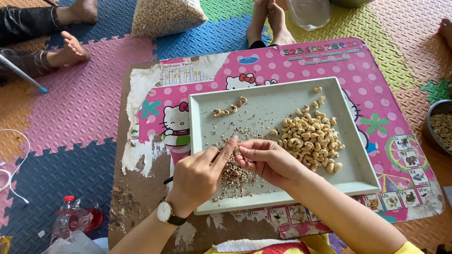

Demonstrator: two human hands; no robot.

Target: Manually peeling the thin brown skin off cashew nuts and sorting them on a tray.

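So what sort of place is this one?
Probably a home floor used for cashew peeling: foam puzzle mats, a low children's table holding a tray of cashews, other people's bare feet.

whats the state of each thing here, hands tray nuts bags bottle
left hand: closed on a thin dark tool, over the tray
right hand: fingertips pinched on a small nut
tray: flat on the low table, littered with skin flakes
cashew pile: peeled, heaped at right
small cashew row: apart, upper left
bag of nuts: full
bottle: capped
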